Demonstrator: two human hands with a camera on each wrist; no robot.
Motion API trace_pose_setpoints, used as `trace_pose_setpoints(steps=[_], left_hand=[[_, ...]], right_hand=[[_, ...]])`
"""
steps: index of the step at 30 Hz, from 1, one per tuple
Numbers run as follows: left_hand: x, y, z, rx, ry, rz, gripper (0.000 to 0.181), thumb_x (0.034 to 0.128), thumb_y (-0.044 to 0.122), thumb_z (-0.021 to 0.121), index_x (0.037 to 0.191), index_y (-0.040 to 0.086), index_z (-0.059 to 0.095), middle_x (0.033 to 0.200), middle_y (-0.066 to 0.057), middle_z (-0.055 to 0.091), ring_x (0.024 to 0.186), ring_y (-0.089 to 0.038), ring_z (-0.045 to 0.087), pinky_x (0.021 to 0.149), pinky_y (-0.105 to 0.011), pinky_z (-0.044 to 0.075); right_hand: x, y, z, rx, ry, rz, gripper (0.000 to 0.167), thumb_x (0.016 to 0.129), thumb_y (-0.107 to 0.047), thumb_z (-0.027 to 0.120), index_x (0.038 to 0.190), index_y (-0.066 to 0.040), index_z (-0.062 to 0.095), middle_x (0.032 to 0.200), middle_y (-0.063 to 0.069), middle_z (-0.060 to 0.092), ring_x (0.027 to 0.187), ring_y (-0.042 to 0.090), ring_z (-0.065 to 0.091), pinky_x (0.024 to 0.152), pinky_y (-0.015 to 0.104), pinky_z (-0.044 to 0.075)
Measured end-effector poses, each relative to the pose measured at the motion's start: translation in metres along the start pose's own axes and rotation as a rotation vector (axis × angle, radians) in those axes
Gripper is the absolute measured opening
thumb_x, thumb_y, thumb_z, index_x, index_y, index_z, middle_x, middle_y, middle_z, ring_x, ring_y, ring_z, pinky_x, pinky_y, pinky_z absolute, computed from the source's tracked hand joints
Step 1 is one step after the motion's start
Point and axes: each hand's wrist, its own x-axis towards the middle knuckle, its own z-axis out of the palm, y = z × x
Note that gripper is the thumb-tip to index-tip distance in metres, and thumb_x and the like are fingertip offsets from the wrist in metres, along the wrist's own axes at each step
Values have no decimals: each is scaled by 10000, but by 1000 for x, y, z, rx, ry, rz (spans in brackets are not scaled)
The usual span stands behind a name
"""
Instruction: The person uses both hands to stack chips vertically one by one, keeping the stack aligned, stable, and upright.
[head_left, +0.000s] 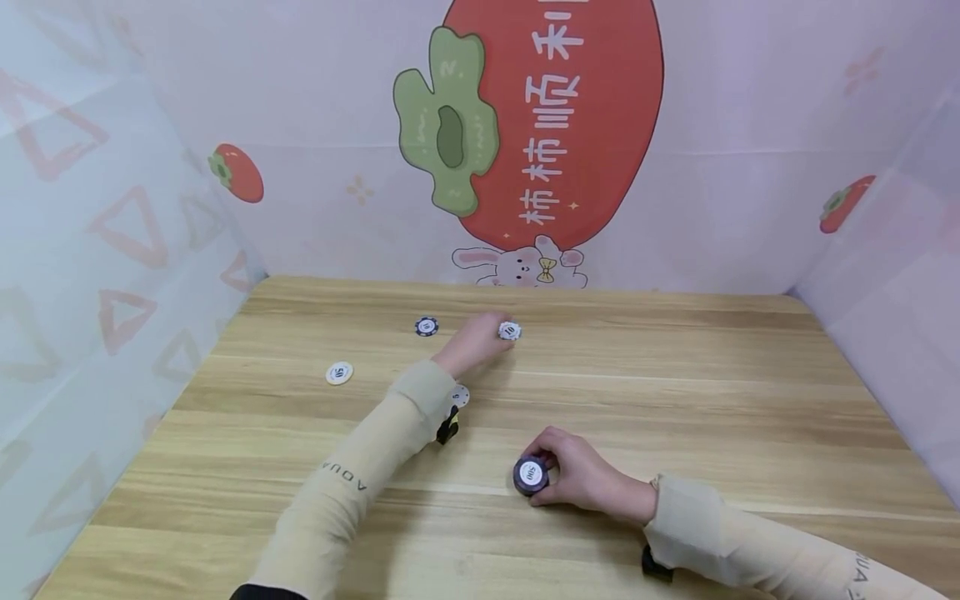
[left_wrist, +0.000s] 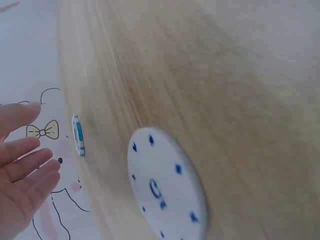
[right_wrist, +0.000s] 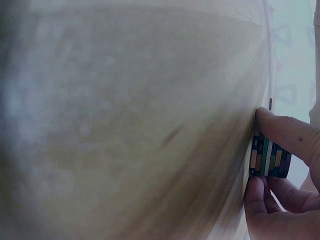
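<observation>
Right hand (head_left: 581, 477) grips 500-topped poker chip stack (head_left: 531, 474)

The person's fingers are clamped on the stack's sides, at the hand's 9 o'clock on the tabletop (head_left: 690, 400); the left hand (head_left: 477, 340), thumb and fingers apart, is just beside a white 10 chip (head_left: 509, 331) at its 3 o'clock, with a 5 chip (head_left: 461, 395) at 7 o'clock and a 50 chip (head_left: 340, 373) farther off at 9
</observation>
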Motion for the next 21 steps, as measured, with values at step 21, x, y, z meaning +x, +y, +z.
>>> trace_pose_setpoints(steps=[21], left_hand=[[17,-5,10,336,-140,20,432,944,112,446,1371,74,389,1429,-128,333,1314,-259,297,1076,-344,219]], right_hand=[[0,-2,-1,-10,-4,13,438,577,-111,843,943,-88,604,917,-40,553,822,87,534,732,238,465]])
